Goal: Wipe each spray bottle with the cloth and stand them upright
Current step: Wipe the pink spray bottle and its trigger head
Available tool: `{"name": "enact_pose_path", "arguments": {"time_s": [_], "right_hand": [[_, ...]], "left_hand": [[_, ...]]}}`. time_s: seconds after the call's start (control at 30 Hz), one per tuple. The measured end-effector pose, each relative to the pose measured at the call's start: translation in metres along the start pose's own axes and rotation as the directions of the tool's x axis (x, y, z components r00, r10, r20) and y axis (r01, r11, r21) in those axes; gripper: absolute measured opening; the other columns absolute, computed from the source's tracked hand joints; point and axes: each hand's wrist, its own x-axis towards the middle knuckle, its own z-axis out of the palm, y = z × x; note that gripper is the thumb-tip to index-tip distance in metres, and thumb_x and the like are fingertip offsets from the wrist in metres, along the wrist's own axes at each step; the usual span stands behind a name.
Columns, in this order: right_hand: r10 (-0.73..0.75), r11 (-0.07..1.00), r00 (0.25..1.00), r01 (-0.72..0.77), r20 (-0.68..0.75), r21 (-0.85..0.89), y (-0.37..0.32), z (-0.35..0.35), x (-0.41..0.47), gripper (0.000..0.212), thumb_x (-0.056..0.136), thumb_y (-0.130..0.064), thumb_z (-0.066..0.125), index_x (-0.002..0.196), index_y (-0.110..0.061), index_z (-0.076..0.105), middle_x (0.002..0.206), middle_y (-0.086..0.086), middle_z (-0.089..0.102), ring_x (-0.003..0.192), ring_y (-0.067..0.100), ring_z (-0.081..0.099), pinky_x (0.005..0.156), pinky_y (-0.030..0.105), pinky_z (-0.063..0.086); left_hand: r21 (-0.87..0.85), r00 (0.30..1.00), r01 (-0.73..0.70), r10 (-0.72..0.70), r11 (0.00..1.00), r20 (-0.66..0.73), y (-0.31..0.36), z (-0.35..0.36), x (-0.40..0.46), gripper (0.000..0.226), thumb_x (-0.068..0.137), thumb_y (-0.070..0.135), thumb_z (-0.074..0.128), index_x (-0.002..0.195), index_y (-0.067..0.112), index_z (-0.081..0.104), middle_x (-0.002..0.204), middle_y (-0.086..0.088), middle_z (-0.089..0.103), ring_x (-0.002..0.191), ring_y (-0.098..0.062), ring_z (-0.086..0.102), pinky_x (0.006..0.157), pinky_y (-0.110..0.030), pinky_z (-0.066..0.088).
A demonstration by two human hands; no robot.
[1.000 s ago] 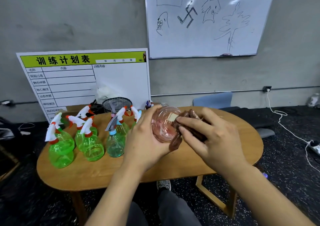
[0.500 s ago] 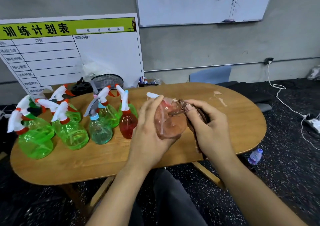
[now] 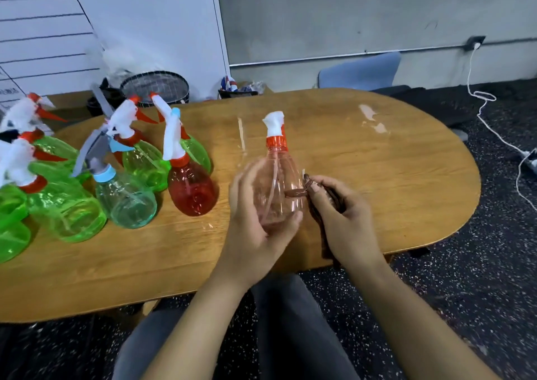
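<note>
Your left hand is gripping the upright pale pink spray bottle above the table's near edge; your right hand is pinching the brown cloth against its right side.

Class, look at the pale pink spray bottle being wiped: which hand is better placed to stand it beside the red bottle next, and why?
Probably the left hand. It already grips the pale pink bottle and is nearer the red bottle. The right hand is busy holding the brown cloth.
</note>
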Motion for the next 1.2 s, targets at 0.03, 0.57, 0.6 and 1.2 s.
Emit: {"name": "enact_pose_path", "arguments": {"time_s": [0.03, 0.57, 0.6, 1.2], "right_hand": [[0.006, 1.0, 1.0, -0.006, 0.008, -0.003, 0.004, 0.002, 0.003, 0.019, 0.104, -0.018, 0.063, 0.115, -0.024, 0.078, 0.108, -0.008, 0.079, 0.103, 0.012, 0.073, 0.093, 0.04, 0.06], [-0.019, 0.729, 0.998, 0.06, 0.067, -0.681, 0.063, 0.018, 0.031, 0.041, 0.101, -0.036, 0.063, 0.142, -0.038, 0.061, 0.124, -0.004, 0.059, 0.12, 0.019, 0.055, 0.105, 0.041, 0.046], [0.001, 0.698, 0.997, 0.051, 0.072, -0.715, 0.061, 0.019, 0.031, 0.044, 0.102, -0.04, 0.062, 0.146, -0.039, 0.058, 0.129, -0.003, 0.058, 0.125, 0.021, 0.052, 0.108, 0.042, 0.042], [-0.386, 0.682, 0.902, 0.419, 0.192, -0.599, -0.109, 0.014, -0.083, 0.048, 0.099, -0.044, 0.066, 0.146, -0.039, 0.057, 0.145, -0.012, 0.05, 0.139, 0.01, 0.043, 0.108, 0.033, 0.03]], "left_hand": [[-0.024, 0.999, 0.048, -0.048, 0.999, 0.008, -0.011, -0.001, 0.001, 0.099, 0.09, 0.031, 0.086, 0.166, 0.023, 0.024, 0.169, -0.005, 0.029, 0.154, -0.018, 0.041, 0.12, -0.044, 0.047], [0.26, 0.986, 0.165, -0.159, 0.951, -0.042, -0.067, 0.001, 0.019, 0.112, 0.077, 0.002, 0.092, 0.165, 0.011, 0.024, 0.157, -0.008, 0.034, 0.144, -0.002, 0.036, 0.114, 0.0, 0.025], [0.256, 0.985, 0.174, -0.169, 0.951, -0.041, -0.065, -0.001, 0.019, 0.117, 0.077, 0.004, 0.093, 0.168, 0.013, 0.019, 0.159, -0.005, 0.032, 0.148, -0.003, 0.033, 0.115, -0.001, 0.024], [0.219, 0.976, -0.058, 0.102, 0.974, -0.195, 0.086, -0.095, -0.063, 0.119, 0.082, 0.024, 0.093, 0.17, 0.034, 0.013, 0.162, 0.003, 0.033, 0.154, -0.008, 0.035, 0.128, -0.045, 0.034]]}}
